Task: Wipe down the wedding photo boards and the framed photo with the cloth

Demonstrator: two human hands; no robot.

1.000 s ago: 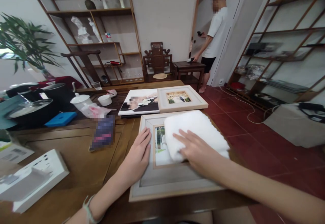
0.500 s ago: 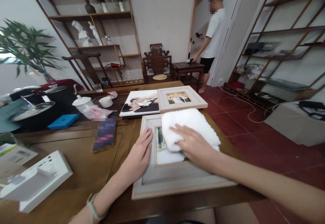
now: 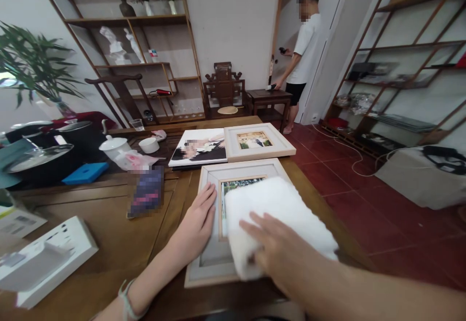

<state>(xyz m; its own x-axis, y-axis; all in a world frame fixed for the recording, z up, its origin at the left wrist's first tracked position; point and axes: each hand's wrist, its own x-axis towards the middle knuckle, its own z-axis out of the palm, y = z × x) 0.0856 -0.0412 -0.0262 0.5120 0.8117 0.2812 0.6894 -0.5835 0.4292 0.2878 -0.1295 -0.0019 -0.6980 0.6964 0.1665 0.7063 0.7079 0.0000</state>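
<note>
A large pale picture frame (image 3: 210,258) lies flat at the near edge of the wooden table (image 3: 109,224). My left hand (image 3: 196,224) rests flat on the frame's left border, fingers stretched out. My right hand (image 3: 280,248) presses a folded white towel (image 3: 276,209) down on the frame's glass, fingers spread over the cloth. The towel covers most of the photo; only a strip of the picture shows at its top and left.
Two more pictures lie beyond: a frameless print (image 3: 199,147) and a smaller framed photo (image 3: 257,141). Left are a teapot (image 3: 113,147), a cup (image 3: 149,144), pots (image 3: 43,153), a blue block (image 3: 85,173) and a white box (image 3: 43,258). A person (image 3: 302,49) stands by the far doorway.
My right hand has slid the towel toward me across the glass, from the frame's upper part to its lower part. My left hand stays on the left border.
</note>
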